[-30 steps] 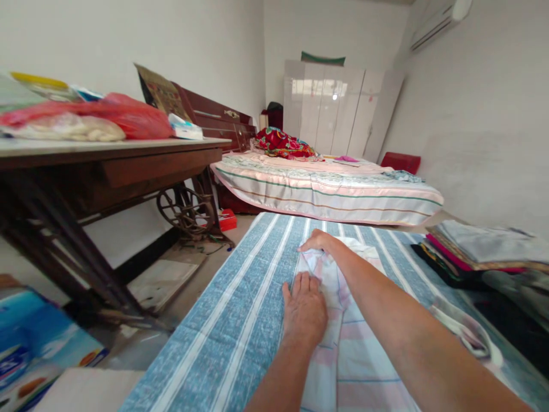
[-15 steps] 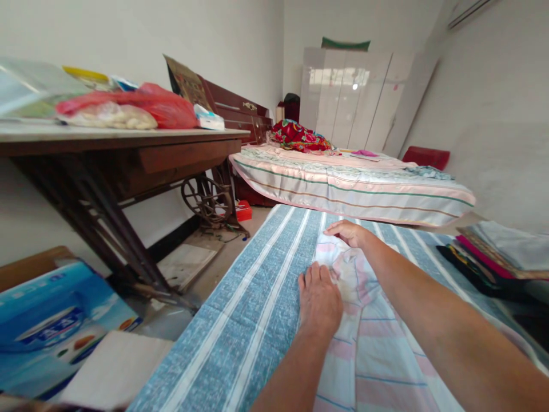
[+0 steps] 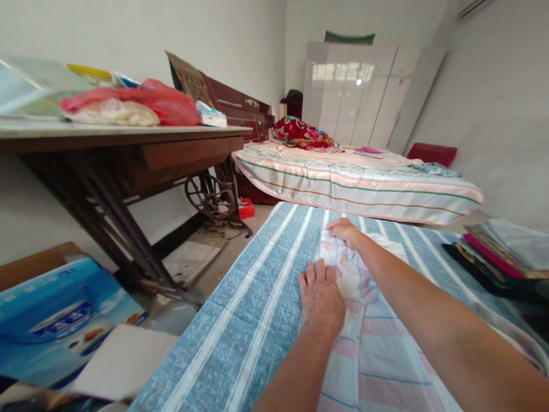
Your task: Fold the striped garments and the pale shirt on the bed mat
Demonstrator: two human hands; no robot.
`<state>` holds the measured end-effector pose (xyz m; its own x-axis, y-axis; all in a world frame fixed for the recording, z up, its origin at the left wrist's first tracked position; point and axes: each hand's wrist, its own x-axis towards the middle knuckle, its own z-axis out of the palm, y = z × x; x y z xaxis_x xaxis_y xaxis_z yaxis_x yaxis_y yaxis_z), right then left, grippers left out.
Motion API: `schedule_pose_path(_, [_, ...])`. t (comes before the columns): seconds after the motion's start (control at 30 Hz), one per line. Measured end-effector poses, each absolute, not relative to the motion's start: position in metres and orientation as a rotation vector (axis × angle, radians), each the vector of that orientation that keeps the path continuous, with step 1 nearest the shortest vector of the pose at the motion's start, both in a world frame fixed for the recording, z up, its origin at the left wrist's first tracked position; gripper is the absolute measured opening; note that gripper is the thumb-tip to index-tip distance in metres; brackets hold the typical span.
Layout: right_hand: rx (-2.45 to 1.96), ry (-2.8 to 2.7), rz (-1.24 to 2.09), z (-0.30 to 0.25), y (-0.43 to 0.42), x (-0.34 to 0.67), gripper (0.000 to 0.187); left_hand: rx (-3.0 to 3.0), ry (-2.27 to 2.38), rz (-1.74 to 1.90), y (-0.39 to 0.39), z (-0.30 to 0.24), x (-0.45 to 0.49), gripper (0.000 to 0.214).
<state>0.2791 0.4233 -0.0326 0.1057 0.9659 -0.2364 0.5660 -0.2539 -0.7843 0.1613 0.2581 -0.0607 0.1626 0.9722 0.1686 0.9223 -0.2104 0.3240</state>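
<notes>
A pale pink-and-white striped garment [image 3: 390,355] with thin blue lines lies lengthwise on a blue cloth with white stripes [image 3: 257,286]; its exact kind is unclear. At its far end, my right hand [image 3: 344,232] has its fingers closed on the edge. My left hand [image 3: 322,297] lies flat along the garment's left side, palm down, fingers apart. The fabric between the hands is bunched and creased. My right forearm crosses over the garment and hides part of it.
A stack of folded clothes [image 3: 506,257] sits at the right. On the left stands a treadle sewing table [image 3: 171,140] bearing red plastic bags [image 3: 171,103], with a blue carton [image 3: 64,326] below. Behind are a bed [image 3: 355,189] and a white wardrobe [image 3: 364,94].
My right hand has closed more tightly at the garment's far end and shifted slightly. The left hand stays flat, its fingers a little more spread. The view has turned slightly left.
</notes>
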Motion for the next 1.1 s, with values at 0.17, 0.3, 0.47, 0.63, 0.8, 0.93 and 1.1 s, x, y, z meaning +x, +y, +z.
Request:
schedule_pose_path(0.17, [-1.895, -1.588, 0.971, -0.029, 0.424, 0.279, 0.033, 2.296, 1.814, 0.438, 0.259, -0.061, 0.161, 0.046])
schedule_pose_path(0.3, [-1.878, -1.725, 0.911, -0.031, 0.432, 0.278, 0.033, 2.282, 1.826, 0.381, 0.259, -0.059, 0.162, 0.046])
schedule_pose_path(0.47, [-1.871, -1.918, 0.725, -0.038, 0.443, 0.273, 0.034, 2.273, 1.87, 0.372, 0.259, -0.06, 0.165, 0.046])
schedule_pose_path(0.63, [-1.842, -2.187, 0.436, -0.038, 0.44, 0.272, 0.032, 2.266, 1.878, 0.313, 0.261, -0.061, 0.165, 0.046])
schedule_pose_path(0.8, [-1.71, -2.527, 0.156, -0.027, 0.429, 0.271, 0.028, 2.278, 1.872, 0.318, 0.26, -0.059, 0.164, 0.045])
schedule_pose_path(0.93, [-1.597, -2.764, 0.009, -0.019, 0.428, 0.269, 0.023, 2.287, 1.857, 0.34, 0.259, -0.057, 0.164, 0.044])
schedule_pose_path(1.1, [-1.594, -2.89, -0.154, -0.013, 0.433, 0.267, 0.026, 2.293, 1.851, 0.365, 0.258, -0.057, 0.165, 0.045])
